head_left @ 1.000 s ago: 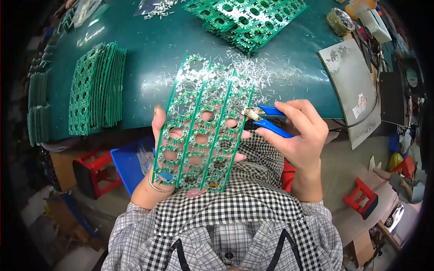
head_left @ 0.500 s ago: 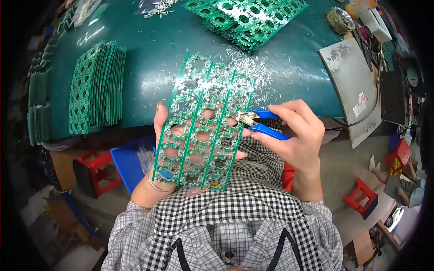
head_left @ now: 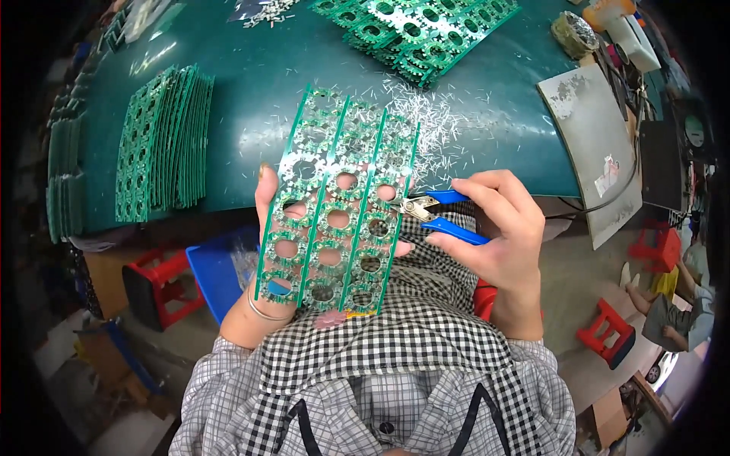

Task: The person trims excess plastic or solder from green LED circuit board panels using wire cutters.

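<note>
A green circuit board panel (head_left: pixel 310 228) with rows of round holes is held up over my lap, tilted. My left hand (head_left: pixel 266 201) grips it from behind and below; the thumb shows at the left edge and skin shows through the holes. In my right hand (head_left: pixel 506 228) are blue-handled side cutters (head_left: pixel 449 209), their handles spread apart between thumb and fingers. The metal jaws touch or nearly touch the panel's right edge, about halfway along it. Beyond the panel, a scatter of snipped lead ends (head_left: pixel 433 125) lies on the green tabletop (head_left: pixel 251 99).
A row of upright circuit boards (head_left: pixel 163 144) stands at the left, and a pile of more boards (head_left: pixel 426 34) lies at the far middle. To the right are a grey worn board (head_left: pixel 589 144) and a tape roll (head_left: pixel 572 34). Red stools (head_left: pixel 163 285) stand below on both sides.
The panel has shifted slightly left and turned a little. The cutters' jaws have come off the hole area to the panel's right edge, and the handles have spread somewhat.
</note>
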Demonstrator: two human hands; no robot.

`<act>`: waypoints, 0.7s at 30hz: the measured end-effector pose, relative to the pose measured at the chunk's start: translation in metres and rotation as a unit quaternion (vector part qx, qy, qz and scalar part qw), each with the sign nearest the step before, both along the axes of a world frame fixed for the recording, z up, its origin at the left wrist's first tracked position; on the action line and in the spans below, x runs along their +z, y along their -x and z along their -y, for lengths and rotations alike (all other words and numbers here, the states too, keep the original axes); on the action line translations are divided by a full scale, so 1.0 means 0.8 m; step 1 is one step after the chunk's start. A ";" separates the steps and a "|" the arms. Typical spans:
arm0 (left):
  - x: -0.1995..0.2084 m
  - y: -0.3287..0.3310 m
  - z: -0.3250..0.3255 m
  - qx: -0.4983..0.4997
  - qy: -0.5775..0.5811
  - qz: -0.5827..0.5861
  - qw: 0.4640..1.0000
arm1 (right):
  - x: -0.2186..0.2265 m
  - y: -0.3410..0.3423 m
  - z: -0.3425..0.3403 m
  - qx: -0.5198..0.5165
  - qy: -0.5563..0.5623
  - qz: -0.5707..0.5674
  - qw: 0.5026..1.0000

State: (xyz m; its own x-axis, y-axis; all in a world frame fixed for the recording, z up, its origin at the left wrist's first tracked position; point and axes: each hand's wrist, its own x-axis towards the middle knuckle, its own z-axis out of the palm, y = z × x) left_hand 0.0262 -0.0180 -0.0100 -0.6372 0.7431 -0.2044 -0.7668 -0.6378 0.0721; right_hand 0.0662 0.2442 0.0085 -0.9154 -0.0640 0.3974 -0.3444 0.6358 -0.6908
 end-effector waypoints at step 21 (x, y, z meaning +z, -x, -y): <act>0.023 0.003 -0.012 0.014 0.097 0.058 0.993 | -0.005 -0.009 0.013 0.022 0.004 0.029 0.999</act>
State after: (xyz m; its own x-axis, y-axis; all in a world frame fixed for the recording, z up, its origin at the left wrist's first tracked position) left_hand 0.0241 -0.0085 0.0087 -0.6201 0.6654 -0.4156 -0.7598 -0.6413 0.1069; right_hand 0.0733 0.2342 0.0046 -0.9336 -0.1017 0.3437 -0.3304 0.6156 -0.7154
